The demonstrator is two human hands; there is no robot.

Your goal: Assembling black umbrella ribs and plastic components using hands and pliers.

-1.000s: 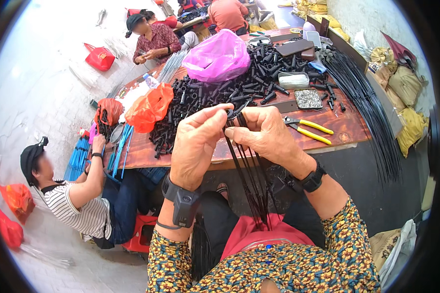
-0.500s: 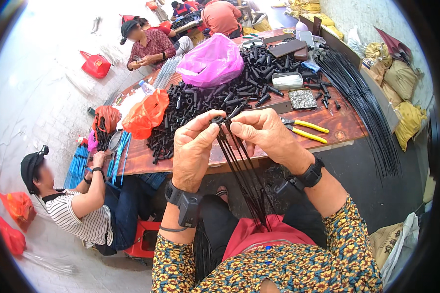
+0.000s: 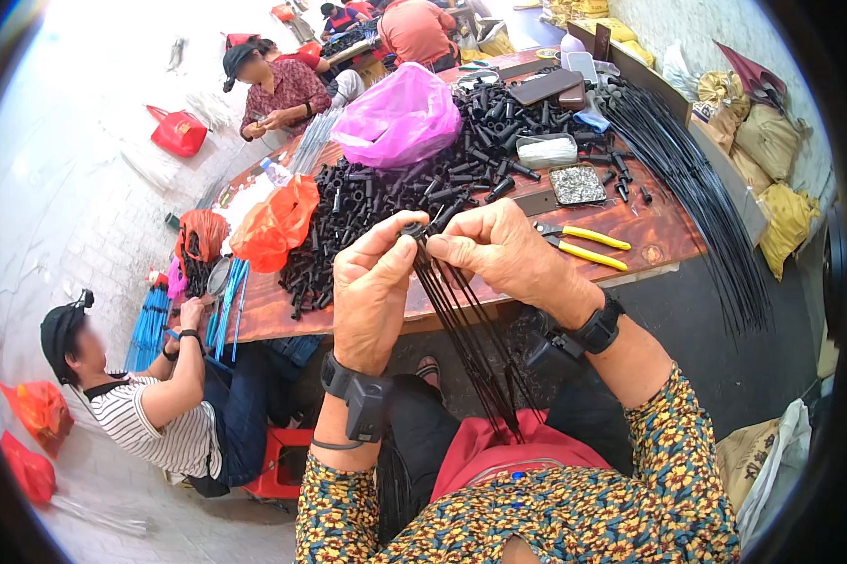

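Note:
Between thumb and fingers, my left hand point(image 3: 369, 287) pinches a small round black hub point(image 3: 414, 228), which looks like an umbrella runner. From it a bundle of thin black umbrella ribs point(image 3: 475, 348) hangs down toward the red cloth on my lap point(image 3: 527, 449). Close beside the hub, my right hand point(image 3: 512, 249) is closed in a pinch at the upper end of the ribs. The fingers hide exactly what lies in that pinch. Behind my hands, a large heap of black plastic tube-shaped parts point(image 3: 367, 211) covers the wooden table point(image 3: 668, 235).
Yellow-handled pliers point(image 3: 592, 246) and a tray of small metal bits point(image 3: 576, 185) lie beyond my right hand. Long black ribs point(image 3: 686, 179) overhang the table's right edge. A pink bag point(image 3: 395, 117) tops the heap. A co-worker in stripes point(image 3: 155, 414) sits at the left.
The background has shifted slightly left with my view. Both hands stay together at the hub; my right fingers have turned a little, and the ribs have swung slightly.

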